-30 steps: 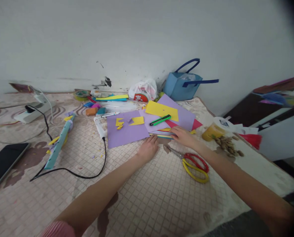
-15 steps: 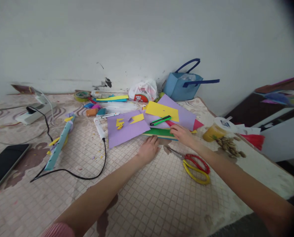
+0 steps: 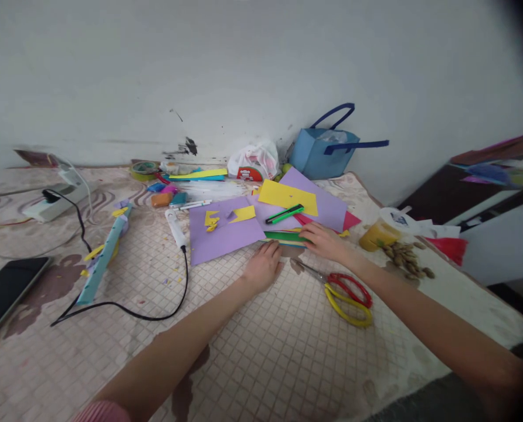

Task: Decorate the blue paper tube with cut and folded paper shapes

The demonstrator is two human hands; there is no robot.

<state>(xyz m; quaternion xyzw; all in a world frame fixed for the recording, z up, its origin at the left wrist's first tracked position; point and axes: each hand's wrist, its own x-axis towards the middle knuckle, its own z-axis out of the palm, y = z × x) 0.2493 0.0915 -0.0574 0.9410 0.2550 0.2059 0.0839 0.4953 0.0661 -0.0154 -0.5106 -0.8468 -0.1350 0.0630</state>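
Observation:
My left hand [image 3: 264, 266] lies flat on the tablecloth, its fingertips touching the near edge of a thin stack of coloured paper. On top of that stack is a green sheet of paper [image 3: 285, 236], partly under other sheets. My right hand [image 3: 325, 241] pinches the green sheet at its right end; the fingertips are partly hidden. Just behind the hands, a green-and-black utility knife [image 3: 284, 214] rests on purple paper [image 3: 327, 202] beside a yellow sheet [image 3: 288, 196]. Scissors [image 3: 338, 290] with red and yellow handles lie in front of my right hand.
On the left are a glue gun [image 3: 176, 228] with a black cable, a light-blue strip [image 3: 105, 255], a phone [image 3: 13, 293] and a power strip [image 3: 59, 199]. A yellow cup [image 3: 379, 236] and peanuts [image 3: 404, 259] stand right. A blue bag [image 3: 318, 153] leans at the wall.
My right hand has shifted slightly along the green sheet, and less of the sheet's right end shows. My left hand stays where it was. The view has moved a little.

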